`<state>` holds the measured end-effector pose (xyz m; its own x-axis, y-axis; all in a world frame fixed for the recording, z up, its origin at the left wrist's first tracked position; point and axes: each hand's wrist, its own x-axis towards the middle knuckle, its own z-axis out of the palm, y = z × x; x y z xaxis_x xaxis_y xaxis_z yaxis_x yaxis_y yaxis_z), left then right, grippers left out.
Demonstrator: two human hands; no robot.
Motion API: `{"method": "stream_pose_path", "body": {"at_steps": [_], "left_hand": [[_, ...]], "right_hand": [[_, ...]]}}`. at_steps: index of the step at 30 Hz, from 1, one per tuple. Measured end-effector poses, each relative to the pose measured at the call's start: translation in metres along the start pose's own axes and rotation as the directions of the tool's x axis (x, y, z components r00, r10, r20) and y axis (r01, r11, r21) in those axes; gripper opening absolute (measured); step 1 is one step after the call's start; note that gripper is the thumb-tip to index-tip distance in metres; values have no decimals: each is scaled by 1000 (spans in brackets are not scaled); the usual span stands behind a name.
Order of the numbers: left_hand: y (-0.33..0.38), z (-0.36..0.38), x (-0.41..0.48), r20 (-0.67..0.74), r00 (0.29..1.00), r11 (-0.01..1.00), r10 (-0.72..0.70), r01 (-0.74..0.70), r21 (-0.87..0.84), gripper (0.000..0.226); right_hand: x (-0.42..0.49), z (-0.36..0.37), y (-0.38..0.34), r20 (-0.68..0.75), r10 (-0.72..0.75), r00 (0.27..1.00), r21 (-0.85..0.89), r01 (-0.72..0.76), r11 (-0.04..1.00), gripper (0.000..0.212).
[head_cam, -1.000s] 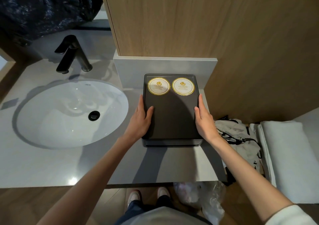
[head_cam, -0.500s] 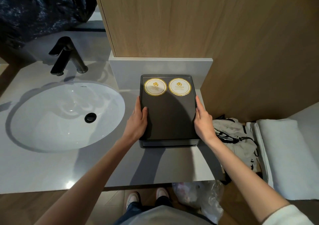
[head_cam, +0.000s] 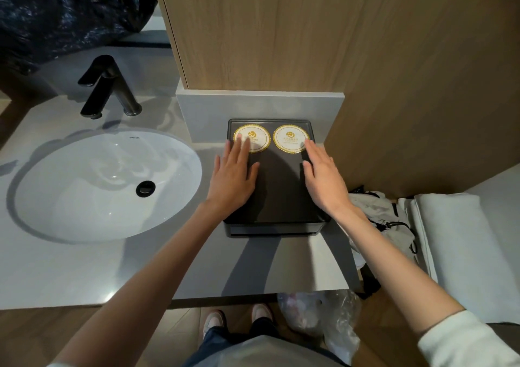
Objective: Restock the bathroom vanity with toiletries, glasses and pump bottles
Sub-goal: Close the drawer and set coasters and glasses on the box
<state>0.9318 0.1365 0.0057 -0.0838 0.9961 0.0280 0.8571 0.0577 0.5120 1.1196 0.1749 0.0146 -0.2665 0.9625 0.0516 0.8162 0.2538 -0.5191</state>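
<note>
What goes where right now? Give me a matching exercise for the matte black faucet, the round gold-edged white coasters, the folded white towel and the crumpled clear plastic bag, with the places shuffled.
Things
1. matte black faucet
2. round gold-edged white coasters
3. folded white towel
4. crumpled clear plastic bag

Places
A. on the floor beside the shoes
B. at the far end of the black rectangular tray
C. behind the white oval basin
D. far right, past the end of the grey counter

Pairs: 1-C, 2-B, 3-D, 4-A
</note>
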Motion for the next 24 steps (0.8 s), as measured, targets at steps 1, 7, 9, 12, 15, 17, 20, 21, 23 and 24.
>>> {"method": "stream_pose_path", "body": {"at_steps": [1, 7, 9, 12, 15, 17, 20, 21, 23, 24], "left_hand": [[3, -2, 3, 27, 999, 996, 35, -37, 84, 58], [2, 3, 14, 133, 990, 949, 52, -91, 301, 56], [3, 4, 15, 127, 991, 947, 52, -90, 309, 56], [5, 5, 15, 129, 991, 941, 32, -73, 331, 57], [8, 5, 14, 131, 991, 937, 17, -61, 344, 58], [8, 6, 14, 128, 992, 935, 13, -57, 351, 58], [9, 6, 14, 120, 993, 931, 13, -56, 361, 57], [8, 6, 13, 118, 993, 931, 15, -57, 360, 57], [8, 6, 12, 111, 993, 934, 31, -68, 351, 57], [8, 5, 11, 100, 994, 937, 45, -77, 341, 57]], "right_hand": [[3, 0, -3, 52, -28, 998, -44, 30, 999, 49], [14, 12, -3, 166, -90, 982, -258, 132, 957, 49], [15, 13, -3, 150, -97, 984, -259, 134, 956, 48], [14, 13, -3, 130, -106, 986, -241, 135, 961, 47], [13, 14, -2, 125, -107, 986, -232, 134, 963, 47], [14, 15, -1, 119, -102, 988, -230, 127, 965, 46], [13, 17, -1, 105, -101, 989, -233, 123, 965, 46], [13, 17, -1, 105, -101, 989, -233, 123, 965, 46], [11, 17, -1, 108, -98, 989, -222, 120, 968, 46], [10, 16, -1, 107, -96, 990, -213, 118, 970, 46]]}}
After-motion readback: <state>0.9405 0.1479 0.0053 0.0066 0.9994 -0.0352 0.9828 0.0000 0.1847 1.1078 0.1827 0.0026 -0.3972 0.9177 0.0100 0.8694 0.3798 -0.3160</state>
